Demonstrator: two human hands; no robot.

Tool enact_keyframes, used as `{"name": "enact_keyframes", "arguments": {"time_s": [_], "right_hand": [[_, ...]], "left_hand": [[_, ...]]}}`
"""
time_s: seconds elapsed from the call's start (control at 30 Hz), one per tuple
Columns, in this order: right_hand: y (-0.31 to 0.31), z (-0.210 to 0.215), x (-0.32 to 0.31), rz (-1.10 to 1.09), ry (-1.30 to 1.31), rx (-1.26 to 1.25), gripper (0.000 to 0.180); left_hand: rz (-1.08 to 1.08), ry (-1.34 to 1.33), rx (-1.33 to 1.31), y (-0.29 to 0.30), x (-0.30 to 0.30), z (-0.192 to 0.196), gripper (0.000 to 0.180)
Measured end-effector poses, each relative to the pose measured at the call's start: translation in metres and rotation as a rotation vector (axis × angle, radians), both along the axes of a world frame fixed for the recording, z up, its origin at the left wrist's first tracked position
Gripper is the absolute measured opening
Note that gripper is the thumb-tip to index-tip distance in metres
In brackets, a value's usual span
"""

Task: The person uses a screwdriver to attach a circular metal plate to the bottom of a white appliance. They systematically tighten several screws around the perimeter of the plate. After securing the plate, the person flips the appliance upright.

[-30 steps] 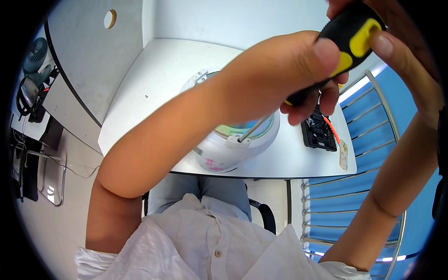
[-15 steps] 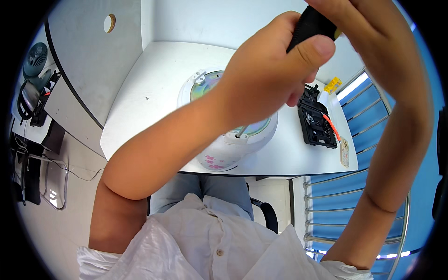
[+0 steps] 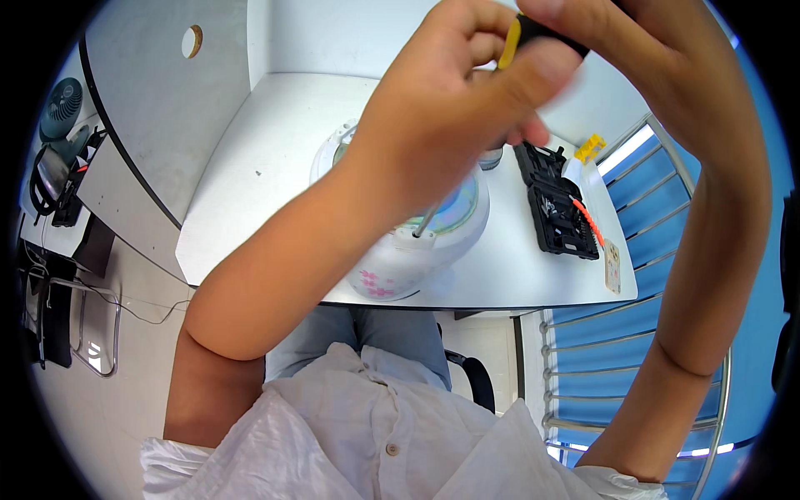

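Observation:
A black-and-yellow screwdriver handle (image 3: 525, 33) is raised high between my hands. My left hand (image 3: 442, 100) is closed around it, the thumb pressed across its side. My right hand (image 3: 621, 46) holds the handle's upper end, partly cut off by the frame's top edge. From beneath my left hand a thin metal shaft (image 3: 427, 220) slants down to the near rim of a white, rounded appliance (image 3: 454, 258) with pink flowers. Its join to the handle is hidden. The appliance's round shiny top (image 3: 468, 200) is partly covered by my left hand and forearm.
On the white table (image 3: 242, 200), an open black tool case (image 3: 562, 221) lies right of the appliance, with an orange-red flexible rod (image 3: 588, 222) on it. A patterned phone-like object (image 3: 612, 267) sits at the right edge, a yellow item (image 3: 590, 148) farther back. Metal railings (image 3: 600, 333) stand right.
The screwdriver handle has turned, its yellow part now showing toward the left. My left hand has moved slightly left and its fingers have shifted. The view has tilted a little.

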State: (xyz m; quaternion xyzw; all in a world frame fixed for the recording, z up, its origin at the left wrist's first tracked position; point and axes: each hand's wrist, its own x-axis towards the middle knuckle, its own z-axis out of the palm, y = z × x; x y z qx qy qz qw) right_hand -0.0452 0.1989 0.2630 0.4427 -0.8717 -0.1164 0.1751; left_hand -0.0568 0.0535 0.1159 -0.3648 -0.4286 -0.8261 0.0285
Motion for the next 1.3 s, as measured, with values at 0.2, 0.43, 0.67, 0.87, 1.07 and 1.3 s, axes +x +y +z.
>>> {"name": "enact_keyframes", "arguments": {"time_s": [0.2, 0.43, 0.67, 0.87, 1.07, 1.3], "right_hand": [[0.001, -0.001, 0.001, -0.001, 0.009, -0.003, 0.042], [0.014, 0.009, 0.007, -0.05, 0.028, -0.024, 0.043], [0.012, 0.0, -0.003, -0.032, 0.037, -0.036, 0.044], [0.008, -0.008, -0.007, -0.021, 0.073, -0.07, 0.045], [0.013, -0.016, 0.0, -0.003, 0.134, -0.129, 0.046], [0.006, -0.025, -0.004, 0.02, 0.142, -0.195, 0.048]], "left_hand": [[-0.183, 0.034, 0.085, 0.0, -0.012, 0.001, 0.04], [-0.091, 0.189, 0.0, 0.002, -0.032, -0.017, 0.057], [0.003, 0.131, -0.061, -0.013, -0.026, -0.029, 0.055], [0.357, 0.054, -0.365, -0.035, 0.003, -0.041, 0.053], [0.725, 0.459, -0.435, -0.019, -0.014, -0.017, 0.035], [0.485, 0.414, -0.354, -0.022, -0.02, -0.017, 0.034]]}}
